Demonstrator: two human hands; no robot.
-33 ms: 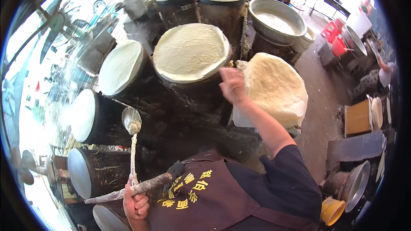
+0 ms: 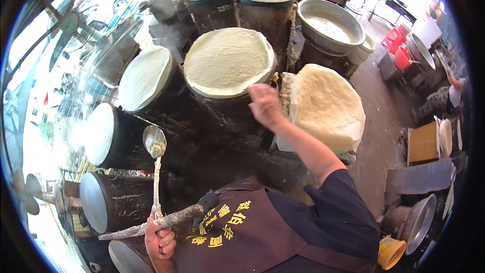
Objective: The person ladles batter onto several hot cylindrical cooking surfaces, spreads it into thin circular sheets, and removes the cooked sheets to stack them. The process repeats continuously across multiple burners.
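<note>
Crepe point(image 2: 228, 63) lies toward eleven o'clock from my nearer right grip point(image 2: 265, 105), whose closure I cannot tell; my left grip point(image 2: 162, 245) clasps ladle point(image 2: 154, 141) and stick point(image 2: 181, 217).

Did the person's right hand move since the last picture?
Yes, a little left: against the big middle drum, the right hand is now farther from the thick pale slab.

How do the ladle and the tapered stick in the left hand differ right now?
The ladle ends in a rounded metal bowl; the tapered stick has none.
The ladle's handle is slim, while the stick is much thicker at its right end.
The ladle points away from the person; the stick lies crosswise.
Both are in the left hand.
</note>
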